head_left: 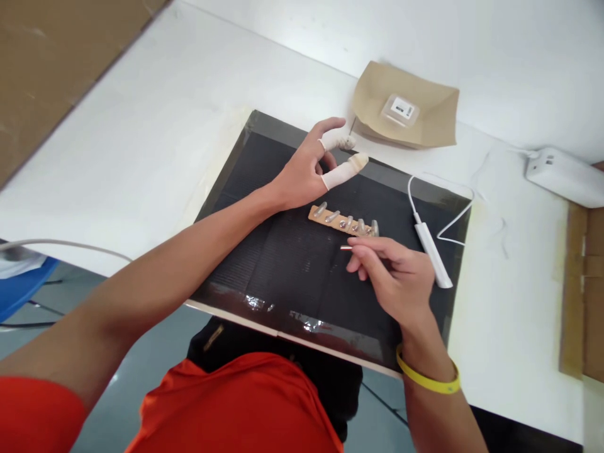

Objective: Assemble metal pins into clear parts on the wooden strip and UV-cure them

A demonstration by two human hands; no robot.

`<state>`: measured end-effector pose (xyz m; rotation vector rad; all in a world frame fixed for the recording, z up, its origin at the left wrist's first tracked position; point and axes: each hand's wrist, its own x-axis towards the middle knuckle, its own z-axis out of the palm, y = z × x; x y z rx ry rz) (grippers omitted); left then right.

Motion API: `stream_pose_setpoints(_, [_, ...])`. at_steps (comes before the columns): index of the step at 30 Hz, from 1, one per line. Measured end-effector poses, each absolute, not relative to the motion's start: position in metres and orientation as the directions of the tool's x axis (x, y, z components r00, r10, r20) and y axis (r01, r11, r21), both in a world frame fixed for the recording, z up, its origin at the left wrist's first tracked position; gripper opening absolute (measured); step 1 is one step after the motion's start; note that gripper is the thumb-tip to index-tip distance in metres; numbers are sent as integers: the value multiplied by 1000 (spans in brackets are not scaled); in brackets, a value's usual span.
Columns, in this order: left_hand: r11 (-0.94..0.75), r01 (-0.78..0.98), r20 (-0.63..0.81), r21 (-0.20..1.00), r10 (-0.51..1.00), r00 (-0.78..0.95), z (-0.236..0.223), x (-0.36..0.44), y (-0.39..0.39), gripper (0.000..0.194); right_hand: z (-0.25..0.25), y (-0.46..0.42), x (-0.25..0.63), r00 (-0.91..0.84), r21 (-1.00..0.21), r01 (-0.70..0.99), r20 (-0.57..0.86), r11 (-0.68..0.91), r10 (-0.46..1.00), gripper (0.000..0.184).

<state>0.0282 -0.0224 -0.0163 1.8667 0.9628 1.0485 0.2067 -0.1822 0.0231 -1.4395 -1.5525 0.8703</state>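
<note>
My left hand point(304, 165) hovers over the upper part of a black mat point(283, 251), fingers apart and holding nothing. White finger cots point(346, 172) cover two of its digits, with smudged tips. Below it, a narrow tan strip point(313, 214) lies on the mat, bearing several shiny, clear-silvery elongated pieces point(332, 216). Just under the strip's right end, my right hand point(401, 274) is closed in a pinch on a small thin stick point(346, 248) with a reddish and white end. The rest of that stick is hidden by the fingers.
A white pen-shaped device point(433, 255) with a cable lies right of my right hand. Behind the mat stands a brown paper tray point(434, 119) holding a clear plastic box point(400, 111). A white power block point(564, 176) and cardboard point(573, 289) are at the right.
</note>
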Motion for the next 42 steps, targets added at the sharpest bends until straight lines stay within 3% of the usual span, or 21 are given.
stream_pose_setpoints(4, [-425,222,321,878,865,386,-18,27,-22,52,28,-176,219,224,-900,430,183,71,957,14])
stream_pose_setpoints(6, [-429,200,327,881,857,399,-18,27,-21,49,37,-171,229,145,-864,500,145,55,979,15])
stream_pose_setpoints(9, [-420,176,324,890,855,405,-19,28,-19,44,58,-161,239,-158,-786,612,-5,94,987,15])
stream_pose_setpoints(12, [-400,147,320,905,866,385,-21,29,-18,37,77,-146,241,9,-729,673,173,122,985,19])
stream_pose_setpoints(13, [-397,139,321,907,867,380,-21,29,-17,35,81,-141,239,-8,-705,698,168,126,986,21])
stream_pose_setpoints(16, [-395,129,323,910,868,378,-23,29,-17,35,88,-127,232,-268,-633,753,-48,178,962,29])
stream_pose_setpoints(18, [-397,126,325,909,866,381,-24,29,-16,37,88,-119,228,-352,-594,779,-154,198,923,31])
stream_pose_setpoints(22, [-393,115,330,912,873,358,-27,30,-15,41,89,-111,226,-243,-516,842,-105,155,964,34])
stream_pose_setpoints(26, [-383,117,323,916,880,349,-26,30,-15,39,96,-111,224,-389,-507,829,-221,236,894,37])
stream_pose_setpoints(30, [-387,104,330,916,876,352,-27,30,-14,40,102,-112,221,-297,-447,869,-125,214,947,41])
stream_pose_setpoints(35, [-399,112,340,910,874,347,-28,30,-14,40,100,-114,214,-448,-523,818,-321,238,834,37])
stream_pose_setpoints(39, [-398,127,332,909,873,357,-25,31,-17,43,99,-114,214,-308,-444,868,-129,223,943,31])
stream_pose_setpoints(42, [-392,124,330,912,877,348,-23,31,-18,41,100,-112,211,-371,-465,858,-264,219,891,28])
